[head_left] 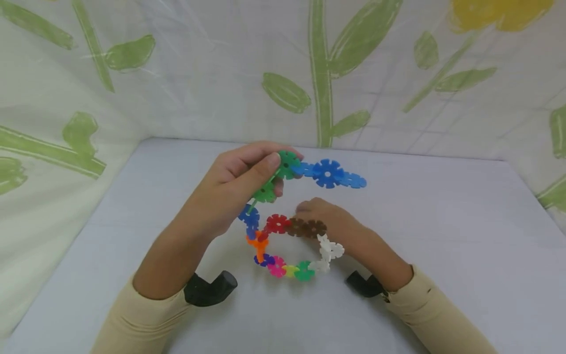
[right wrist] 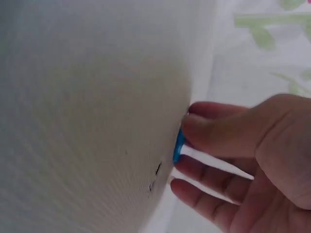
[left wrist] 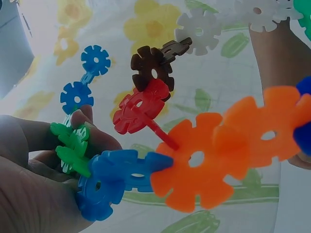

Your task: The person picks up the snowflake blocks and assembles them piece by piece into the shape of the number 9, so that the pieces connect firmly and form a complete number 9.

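Note:
My left hand (head_left: pixel 230 179) holds a chain of interlocking plastic snowflake discs up above the table, pinching its green discs (head_left: pixel 288 164) between thumb and fingers. Blue discs (head_left: pixel 327 173) stick out to the right of that grip. Below it the chain closes into a loop of orange discs (left wrist: pixel 197 159), red discs (left wrist: pixel 141 106), brown, white, green, yellow, pink and dark blue ones. Behind the loop, my right hand (head_left: pixel 329 219) is low at the tabletop. Thumb and fingers there pinch a small blue piece (right wrist: pixel 178 145), seen edge-on and mostly covered.
A white table (head_left: pixel 442 216) lies under both hands. Behind it hangs a pale sheet (head_left: pixel 212 73) printted with green stems and yellow flowers. Black curved mounts (head_left: pixel 211 290) sit at both wrists, beside beige sleeves (head_left: pixel 146 314).

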`<state>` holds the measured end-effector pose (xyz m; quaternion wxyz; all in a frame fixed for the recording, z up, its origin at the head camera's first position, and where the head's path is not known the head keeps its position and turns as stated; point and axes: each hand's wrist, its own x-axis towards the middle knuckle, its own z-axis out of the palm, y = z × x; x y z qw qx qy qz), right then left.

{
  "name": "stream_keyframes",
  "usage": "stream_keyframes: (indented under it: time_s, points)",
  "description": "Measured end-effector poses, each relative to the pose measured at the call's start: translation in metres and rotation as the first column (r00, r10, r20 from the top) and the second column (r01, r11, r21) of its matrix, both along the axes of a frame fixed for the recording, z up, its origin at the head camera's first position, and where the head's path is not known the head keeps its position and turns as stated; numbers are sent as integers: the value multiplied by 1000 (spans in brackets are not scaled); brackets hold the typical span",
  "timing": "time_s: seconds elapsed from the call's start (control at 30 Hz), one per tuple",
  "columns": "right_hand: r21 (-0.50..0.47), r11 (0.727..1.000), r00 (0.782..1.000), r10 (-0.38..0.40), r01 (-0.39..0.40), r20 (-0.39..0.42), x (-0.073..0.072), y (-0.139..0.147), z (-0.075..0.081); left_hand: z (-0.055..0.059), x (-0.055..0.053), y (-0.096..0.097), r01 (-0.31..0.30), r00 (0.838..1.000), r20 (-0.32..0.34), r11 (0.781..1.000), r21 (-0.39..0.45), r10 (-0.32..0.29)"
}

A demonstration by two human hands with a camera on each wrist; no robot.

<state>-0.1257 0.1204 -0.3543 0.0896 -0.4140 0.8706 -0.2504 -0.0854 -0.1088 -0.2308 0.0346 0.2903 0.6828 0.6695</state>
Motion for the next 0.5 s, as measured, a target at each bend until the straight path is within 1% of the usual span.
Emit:
stream_keyframes:
  time_s: [0.07, 0.1, 0.17, 0.2, 0.27, 0.3, 0.37, 0.4, 0.43, 0.5]
  points:
    - [28, 999, 998, -27, 28, -53, 0, 1, 4, 1, 0, 0, 3, 1000, 0, 1000, 2, -3]
    - [60, 998, 994, -18, 24, -105, 0, 2, 5, 1, 0, 0, 6, 1000, -2, 1000, 4, -6]
    - [91, 994, 998, -58, 59, -17, 0, 5, 10, 1, 0, 0, 13, 1000, -2, 1000, 12, -13]
    - [118, 990, 996, -79, 75, 35, -1, 6, 11, 2, 0, 1, 17, 1000, -1, 1000, 16, -17]
    - [173, 981, 987, -108, 86, 123, -2, 9, 15, 2, 1, 1, 26, 1000, 3, 999, 20, -26]
    - [197, 977, 982, -112, 81, 152, -3, 10, 16, 2, 1, 1, 25, 1000, 4, 1000, 18, -25]
    - [234, 970, 976, -114, 69, 186, -4, 14, 19, 4, 2, 1, 16, 1000, 2, 1000, 5, -16]
    - [235, 970, 975, -111, 64, 192, -5, 16, 21, 4, 2, 1, 10, 1000, 2, 1000, -2, -10]
    - [227, 972, 975, -112, 67, 192, -5, 17, 23, 5, 3, 0, 3, 1000, -1, 1000, -9, -3]
    - [166, 981, 970, -132, 98, 204, -5, 22, 30, 6, 3, -1, -11, 1000, -14, 1000, -20, 11]
